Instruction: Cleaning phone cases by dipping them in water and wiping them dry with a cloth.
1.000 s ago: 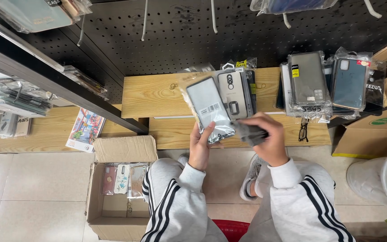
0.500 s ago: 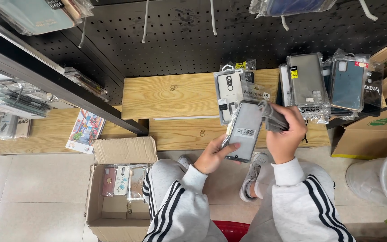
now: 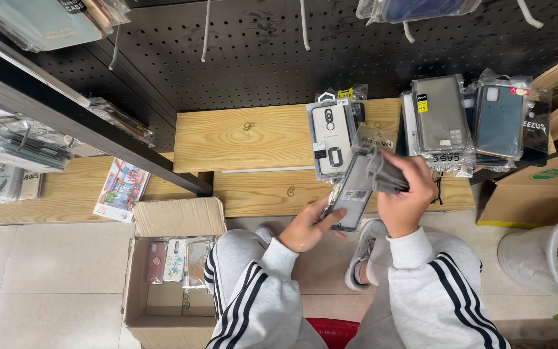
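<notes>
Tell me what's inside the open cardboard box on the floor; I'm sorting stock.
The box holds a few packaged phone cases standing along its far wall, some patterned. The bottom beside the knee is partly hidden by the person's leg.

Single head-worn view, looking steeply down and forward from close above the person's lap, facing the pale stepped wooden shelf (image 3: 253, 139) and black perforated metal pegboard wall (image 3: 259, 58).

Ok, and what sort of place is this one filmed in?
Most likely a phone accessory shop or its stockroom. A black pegboard wall with hooks carries bagged phone cases, more lie on the wooden shelf, and an open cardboard box on the floor holds further cases.
</notes>
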